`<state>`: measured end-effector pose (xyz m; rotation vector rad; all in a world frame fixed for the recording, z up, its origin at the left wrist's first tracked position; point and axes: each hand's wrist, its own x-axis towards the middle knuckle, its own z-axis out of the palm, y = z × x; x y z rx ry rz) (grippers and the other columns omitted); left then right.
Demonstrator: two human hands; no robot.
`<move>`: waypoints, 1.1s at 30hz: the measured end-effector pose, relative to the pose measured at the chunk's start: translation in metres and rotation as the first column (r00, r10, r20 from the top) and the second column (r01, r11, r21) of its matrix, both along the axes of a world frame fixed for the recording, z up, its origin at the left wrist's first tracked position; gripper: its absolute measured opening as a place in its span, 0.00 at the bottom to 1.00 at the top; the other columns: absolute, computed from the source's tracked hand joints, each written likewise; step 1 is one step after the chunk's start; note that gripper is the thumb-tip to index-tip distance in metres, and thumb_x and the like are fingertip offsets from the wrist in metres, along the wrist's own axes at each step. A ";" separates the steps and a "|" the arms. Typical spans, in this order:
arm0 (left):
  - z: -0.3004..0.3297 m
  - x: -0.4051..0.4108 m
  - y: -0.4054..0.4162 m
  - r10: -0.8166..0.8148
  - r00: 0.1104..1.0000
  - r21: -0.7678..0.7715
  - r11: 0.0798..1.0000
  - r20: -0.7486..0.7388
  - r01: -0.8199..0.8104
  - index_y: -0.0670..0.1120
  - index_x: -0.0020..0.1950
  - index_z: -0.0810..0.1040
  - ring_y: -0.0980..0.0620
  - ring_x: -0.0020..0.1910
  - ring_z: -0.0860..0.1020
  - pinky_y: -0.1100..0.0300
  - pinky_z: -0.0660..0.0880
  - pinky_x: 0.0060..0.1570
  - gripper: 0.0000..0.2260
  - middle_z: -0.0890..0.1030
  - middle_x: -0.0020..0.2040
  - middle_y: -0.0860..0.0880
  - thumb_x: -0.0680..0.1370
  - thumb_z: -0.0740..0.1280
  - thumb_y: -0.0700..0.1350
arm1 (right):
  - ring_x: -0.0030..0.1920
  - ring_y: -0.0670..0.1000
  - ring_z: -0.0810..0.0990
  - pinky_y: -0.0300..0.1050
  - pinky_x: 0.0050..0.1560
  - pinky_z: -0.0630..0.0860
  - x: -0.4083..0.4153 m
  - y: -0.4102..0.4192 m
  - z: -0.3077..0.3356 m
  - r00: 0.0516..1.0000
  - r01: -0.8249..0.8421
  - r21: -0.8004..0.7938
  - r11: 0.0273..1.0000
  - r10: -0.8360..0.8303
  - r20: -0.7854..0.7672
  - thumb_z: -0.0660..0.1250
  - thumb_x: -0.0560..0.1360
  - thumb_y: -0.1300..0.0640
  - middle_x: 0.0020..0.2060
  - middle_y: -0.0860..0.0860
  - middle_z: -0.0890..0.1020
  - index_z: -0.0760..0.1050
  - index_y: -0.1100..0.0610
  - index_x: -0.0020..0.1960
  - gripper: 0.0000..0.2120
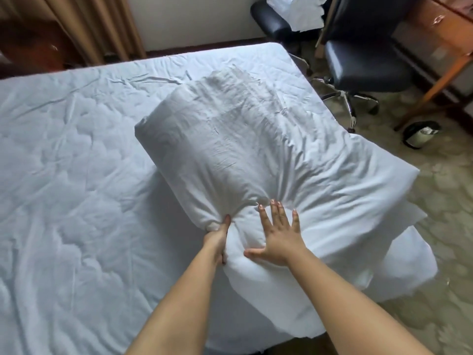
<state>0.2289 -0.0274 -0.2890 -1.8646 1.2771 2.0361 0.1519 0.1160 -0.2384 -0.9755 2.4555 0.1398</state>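
Observation:
A thick white folded duvet (225, 139) lies on the right half of the bed (64, 162), its right part hanging over the bed's edge. My left hand (217, 239) grips a bunched fold of the duvet at its near end, fingers tucked into the cloth. Beside it, my right hand (277, 237) presses flat on the duvet with fingers spread and straight.
A quilted white mattress cover spreads to the left. Right of the bed stand a black office chair (363, 62), a wooden desk (442, 44) and a small bin (421, 134) on patterned carpet. A second black seat (271, 21) with white linen (298, 10) and a brown curtain (97, 26) are at the back.

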 end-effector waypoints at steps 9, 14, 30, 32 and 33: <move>0.015 0.032 0.003 -0.002 0.999 0.022 1.000 -0.040 0.003 0.42 0.62 0.74 0.41 0.45 0.83 0.39 0.79 0.47 0.37 0.83 0.51 0.42 0.63 0.75 0.65 | 0.74 0.55 0.27 0.65 0.70 0.30 0.024 0.000 0.015 1.000 -0.005 -0.007 1.000 0.005 0.004 0.55 0.65 0.23 0.75 0.57 0.31 0.30 0.52 0.76 0.57; 0.019 0.073 -0.030 -0.055 0.998 -0.022 0.998 -0.024 0.054 0.43 0.63 0.74 0.40 0.47 0.83 0.38 0.79 0.47 0.44 0.82 0.52 0.42 0.54 0.76 0.67 | 0.74 0.55 0.27 0.65 0.70 0.31 0.073 -0.025 0.023 0.999 0.035 -0.006 0.999 -0.034 0.019 0.54 0.64 0.21 0.75 0.58 0.31 0.30 0.51 0.76 0.57; 0.021 0.212 -0.152 -0.239 0.970 -0.015 0.971 0.051 0.240 0.42 0.63 0.75 0.42 0.49 0.81 0.46 0.78 0.54 0.37 0.81 0.54 0.43 0.63 0.77 0.62 | 0.74 0.58 0.29 0.64 0.71 0.31 0.240 -0.138 0.015 0.990 0.144 0.006 0.990 -0.144 -0.006 0.54 0.65 0.22 0.74 0.61 0.32 0.32 0.50 0.77 0.55; 0.009 0.213 -0.154 -0.235 0.971 0.006 0.972 0.049 0.235 0.42 0.63 0.75 0.42 0.51 0.81 0.44 0.76 0.56 0.37 0.81 0.55 0.43 0.62 0.77 0.62 | 0.73 0.58 0.27 0.65 0.70 0.30 0.241 -0.139 0.000 0.988 0.151 0.009 0.988 -0.151 -0.025 0.48 0.61 0.20 0.74 0.61 0.31 0.31 0.50 0.76 0.57; 0.004 0.214 -0.153 -0.227 0.973 0.013 0.974 0.054 0.226 0.42 0.63 0.75 0.42 0.52 0.80 0.44 0.76 0.56 0.37 0.81 0.56 0.43 0.62 0.77 0.62 | 0.73 0.58 0.26 0.66 0.69 0.30 0.240 -0.139 -0.008 0.990 0.138 0.011 0.990 -0.138 -0.032 0.44 0.57 0.19 0.73 0.61 0.30 0.30 0.50 0.76 0.58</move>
